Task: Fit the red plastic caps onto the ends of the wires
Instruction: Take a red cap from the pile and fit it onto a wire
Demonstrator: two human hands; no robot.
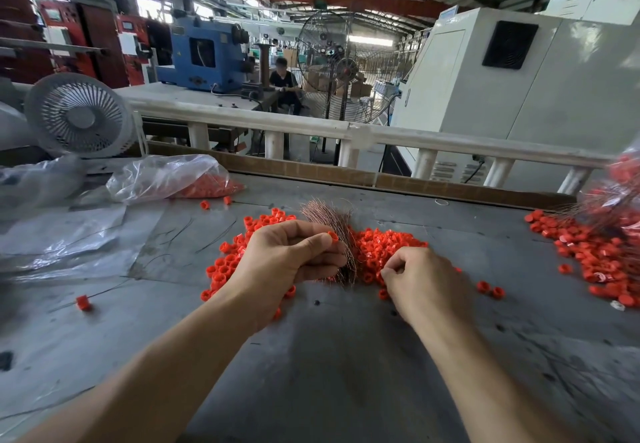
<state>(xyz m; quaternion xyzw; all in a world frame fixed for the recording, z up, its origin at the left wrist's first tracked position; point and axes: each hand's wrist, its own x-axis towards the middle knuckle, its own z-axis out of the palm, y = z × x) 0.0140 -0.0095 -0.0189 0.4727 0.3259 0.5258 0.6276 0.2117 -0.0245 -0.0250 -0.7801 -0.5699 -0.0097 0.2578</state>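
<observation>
My left hand (287,259) grips a bundle of thin copper wires (329,217) that fans out above its fingers, and pinches one red cap (333,235) between thumb and forefinger. Just to the right, my right hand (424,279) rests with curled fingers on the pile of loose red caps (384,245) spread over the grey table (346,356). Whether its pinched fingertips hold a wire or a cap I cannot tell.
A clear plastic bag of red caps (194,179) lies at the back left, near a white fan (79,116). Another heap of caps with wires (602,255) sits at the right edge. A single cap (83,303) lies at the left. A white rail (346,130) borders the table's far side.
</observation>
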